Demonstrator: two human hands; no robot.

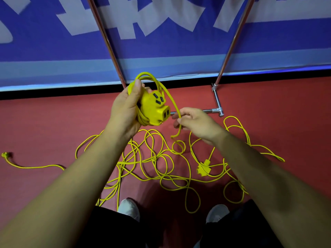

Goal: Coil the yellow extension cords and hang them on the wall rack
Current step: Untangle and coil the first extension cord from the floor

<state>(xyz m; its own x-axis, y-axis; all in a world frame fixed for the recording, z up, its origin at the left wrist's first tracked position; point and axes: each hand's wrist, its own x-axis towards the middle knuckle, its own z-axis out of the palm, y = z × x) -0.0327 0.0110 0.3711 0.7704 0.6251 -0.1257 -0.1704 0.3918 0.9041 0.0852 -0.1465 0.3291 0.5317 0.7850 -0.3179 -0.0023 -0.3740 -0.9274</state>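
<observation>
**Well, socket head in my left, cord pinched in my right**

From the head camera, looking down: my left hand (125,108) grips a yellow socket head (155,108) together with a few loops of cord (147,76). My fingers are curled round the back of it and my thumb presses on the loops at the top. The dark outlets face me.

One strand (174,104) arcs out of those loops and down to my right hand (195,122), where my thumb and forefinger pinch it; the other fingers are curled in beneath. Below the pinch the strand hangs toward the floor.

The rest of the yellow cords lie in a loose tangle (161,167) on the red floor (44,126), between my hands and my white shoes (129,208). A second socket head (203,168) sits in the tangle under my right forearm, and a plug (5,155) lies well apart at the far left.

The rack (217,102) of metal poles stands beyond my hands, against a blue banner (170,47).
</observation>
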